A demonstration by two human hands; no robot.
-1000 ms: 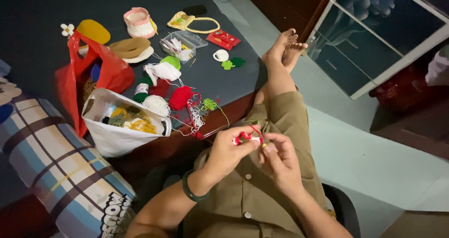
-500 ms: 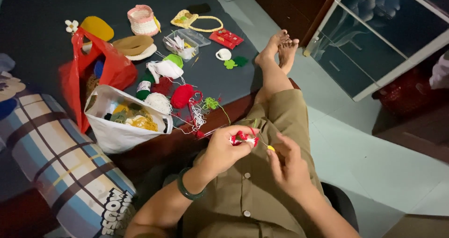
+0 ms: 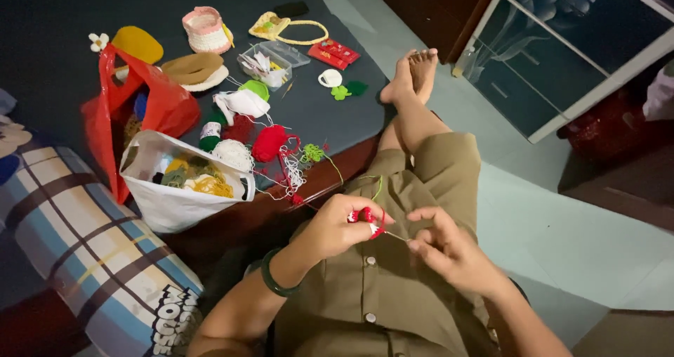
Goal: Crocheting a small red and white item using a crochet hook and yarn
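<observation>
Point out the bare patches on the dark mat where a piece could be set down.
The dark mat is bare along its far left, beyond the yellow piece, and between the red packet and the feet. It is crowded from the red bag and white bag across the yarn balls to the clear box.

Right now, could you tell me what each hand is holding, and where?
The left hand pinches a small red crochet piece at its edge; the right hand holds a thin hook by its shaft.
</observation>
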